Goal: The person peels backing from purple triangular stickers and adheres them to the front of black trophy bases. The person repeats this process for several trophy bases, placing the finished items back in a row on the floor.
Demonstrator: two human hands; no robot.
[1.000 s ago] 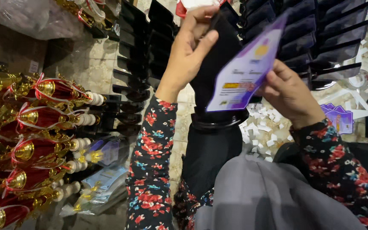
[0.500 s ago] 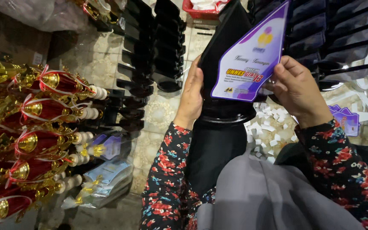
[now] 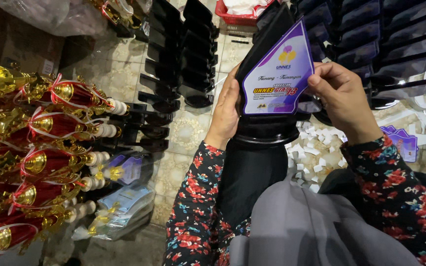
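Taking the black plaque stand (image 3: 265, 74) in the person's grasp as the landmark, far to its left lies a heap of gold and red trophies (image 3: 35, 148) tied with ribbons, and just right of that heap some wrapped purple plaques (image 3: 124, 170) rest on the tiled floor (image 3: 188, 130). Between these and the stand, rows of empty black stands (image 3: 178, 64) stand upright. The left hand (image 3: 227, 111) is pressed flat along the stand's left edge, fingers extended, steadying rather than clenching it. On the stand's face sits a purple and white printed label (image 3: 279, 74), tilted. The right hand (image 3: 343, 101) pinches the label's right edge between thumb and fingers. Below and right of the stand, white paper scraps (image 3: 314, 148) litter the floor, and more black stands (image 3: 385, 44) fill the space to the right.
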